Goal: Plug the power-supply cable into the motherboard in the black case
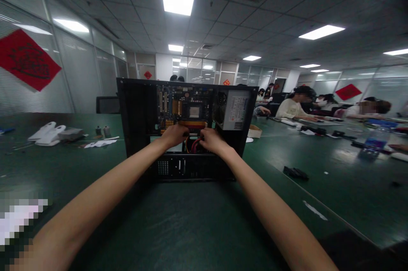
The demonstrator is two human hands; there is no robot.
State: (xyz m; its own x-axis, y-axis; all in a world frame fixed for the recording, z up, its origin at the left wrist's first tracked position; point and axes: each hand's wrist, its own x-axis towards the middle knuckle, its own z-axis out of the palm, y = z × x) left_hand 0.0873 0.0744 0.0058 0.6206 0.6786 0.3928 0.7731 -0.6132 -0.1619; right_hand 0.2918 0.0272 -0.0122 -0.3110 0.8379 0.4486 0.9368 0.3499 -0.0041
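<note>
An open black computer case (137,122) stands on the dark green table (197,224) in front of me, its inside facing me. A motherboard (185,107) fills the back and a grey power supply (236,111) sits at the upper right. Both my arms reach into it. My left hand (174,135) is curled at the lower edge of the motherboard. My right hand (212,140) is curled over red and black cables (195,145) low in the case. What the fingers grip is hidden.
White objects and small bottles (51,132) lie on the table at the left. A black part (296,172) lies at the right. Other people (296,103) sit working at the far right of the table, among scattered parts and a water bottle (376,138).
</note>
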